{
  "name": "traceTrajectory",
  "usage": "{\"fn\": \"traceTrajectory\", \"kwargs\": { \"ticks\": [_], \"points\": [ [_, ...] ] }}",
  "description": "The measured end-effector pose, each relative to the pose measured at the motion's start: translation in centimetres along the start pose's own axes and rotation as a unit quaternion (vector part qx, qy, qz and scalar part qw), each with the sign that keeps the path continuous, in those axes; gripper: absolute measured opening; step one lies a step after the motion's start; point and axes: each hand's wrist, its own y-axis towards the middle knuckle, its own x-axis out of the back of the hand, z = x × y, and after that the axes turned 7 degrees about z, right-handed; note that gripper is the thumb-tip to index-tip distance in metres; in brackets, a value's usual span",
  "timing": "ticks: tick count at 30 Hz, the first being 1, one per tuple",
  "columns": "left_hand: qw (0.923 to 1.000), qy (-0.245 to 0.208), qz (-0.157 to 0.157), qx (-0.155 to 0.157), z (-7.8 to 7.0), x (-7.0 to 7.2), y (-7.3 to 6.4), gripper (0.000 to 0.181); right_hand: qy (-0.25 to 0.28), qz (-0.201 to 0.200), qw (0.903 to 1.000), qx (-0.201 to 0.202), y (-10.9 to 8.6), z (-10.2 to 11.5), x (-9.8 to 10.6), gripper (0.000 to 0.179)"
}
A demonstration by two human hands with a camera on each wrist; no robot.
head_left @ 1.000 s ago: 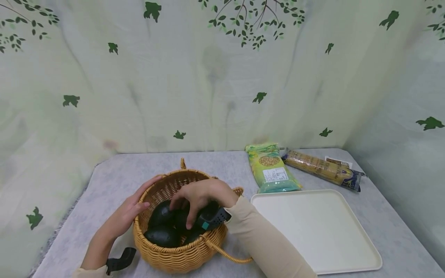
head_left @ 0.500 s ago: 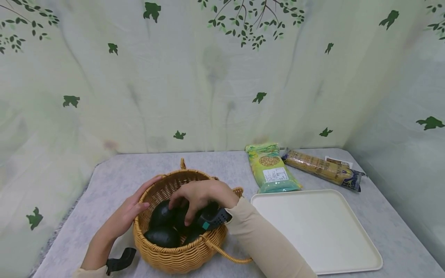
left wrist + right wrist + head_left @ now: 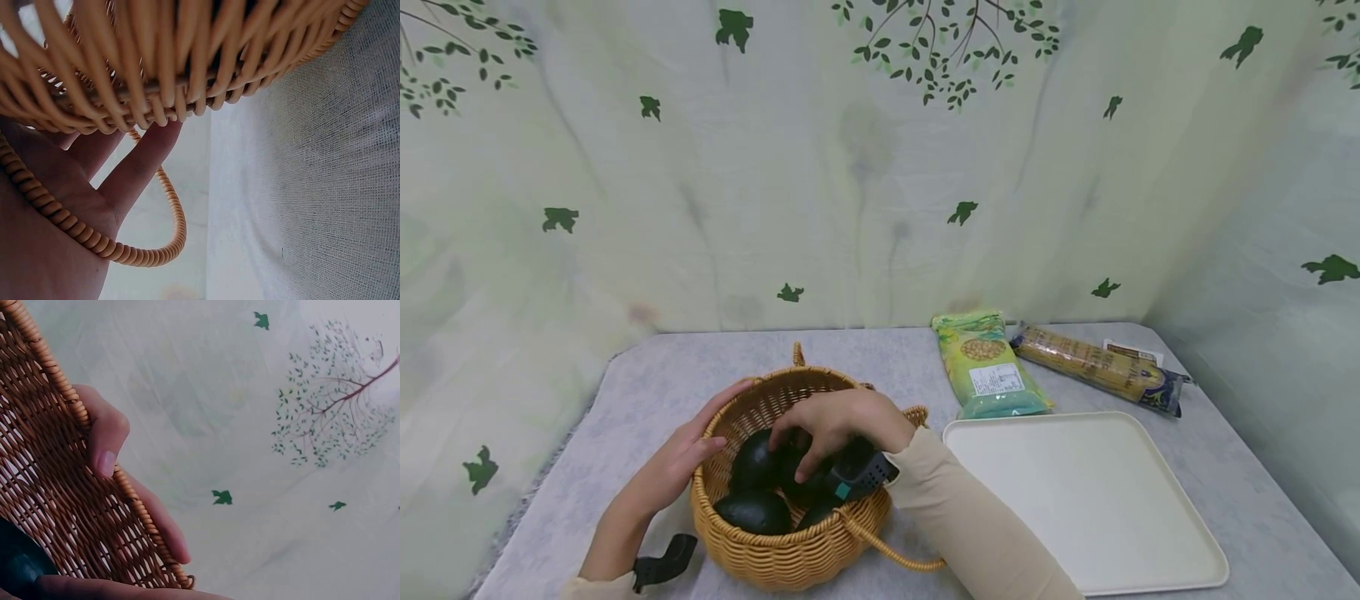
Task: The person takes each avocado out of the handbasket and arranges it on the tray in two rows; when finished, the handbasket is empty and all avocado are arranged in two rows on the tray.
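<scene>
- Left grip: a bare hand grasping the rim of a round, golden-brown wicker basket at its left side; the right wrist view shows the thumb hooked over the rim and fingers along the outer wall.
- Right grip: a bare hand reaching down inside the basket, fingers and thumb curled about a glossy, blackish-green, egg-shaped object in the middle; part of the hold is hidden.
- Neighbouring dark egg-shaped objects: one at the rear left, another at the front left, both inside the basket.
- Coiled tan handle: in the left wrist view, a loop crossing before the left palm.
- White rectangular tray, round-cornered: flat on the bench, which bears a pale grey cloth, right of the basket.
- Behind the tray: a green-and-yellow plastic bag and, at its right, a long, clear-and-blue packet of yellowish contents, lying slantwise.
</scene>
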Motion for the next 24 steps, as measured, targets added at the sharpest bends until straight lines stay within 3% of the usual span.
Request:
{"fn": "traceTrajectory", "kwargs": {
  "ticks": [3, 9, 13, 24],
  "points": [
    [1.0000, 0.000, -0.001, 0.001, 0.00, -0.04, 0.00, 0.064, 0.007, 0.001, 1.0000, 0.003, 0.02, -0.08, -0.06, 0.051],
    [1.0000, 0.001, -0.004, 0.004, -0.07, -0.06, -0.05, 0.064, 0.007, -0.002, 0.9994, 0.033, 0.14, -0.25, -0.11, 0.021],
    [1.0000, 0.003, -0.004, 0.005, -0.11, -0.03, -0.01, 0.064, 0.010, 0.006, 0.9989, 0.046, 0.21, -0.32, -0.08, 0.013],
    [0.9999, 0.005, -0.005, 0.007, 0.04, -0.05, 0.07, 0.064, -0.002, 0.033, 0.9992, 0.021, 0.06, -0.50, 0.09, 0.050]
  ]
}}
